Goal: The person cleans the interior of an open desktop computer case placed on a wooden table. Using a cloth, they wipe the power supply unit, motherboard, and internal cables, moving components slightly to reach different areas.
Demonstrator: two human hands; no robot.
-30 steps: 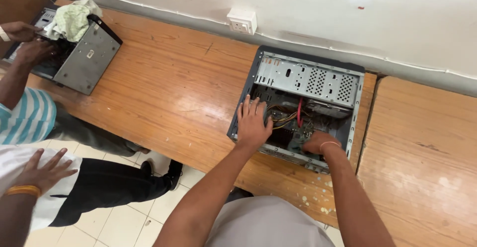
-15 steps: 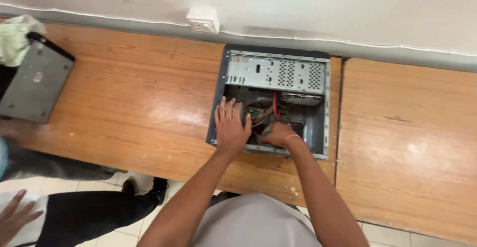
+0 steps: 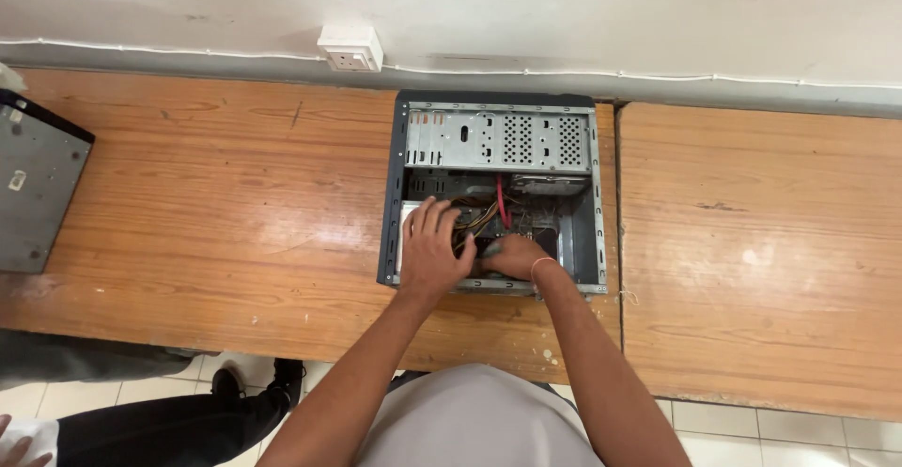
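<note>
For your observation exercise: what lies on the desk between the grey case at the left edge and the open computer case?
Nothing. In the head view, the wooden desk is bare between the grey case and the open computer case.

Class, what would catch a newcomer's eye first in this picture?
An open computer case lies on the wooden desk against the wall. Both hands are inside it, the left hand spread flat and the right hand among coloured cables.

Right hand [image 3: 512,256] grip hidden inside computer case [image 3: 583,241], second case [image 3: 38,194] cut off left
</note>
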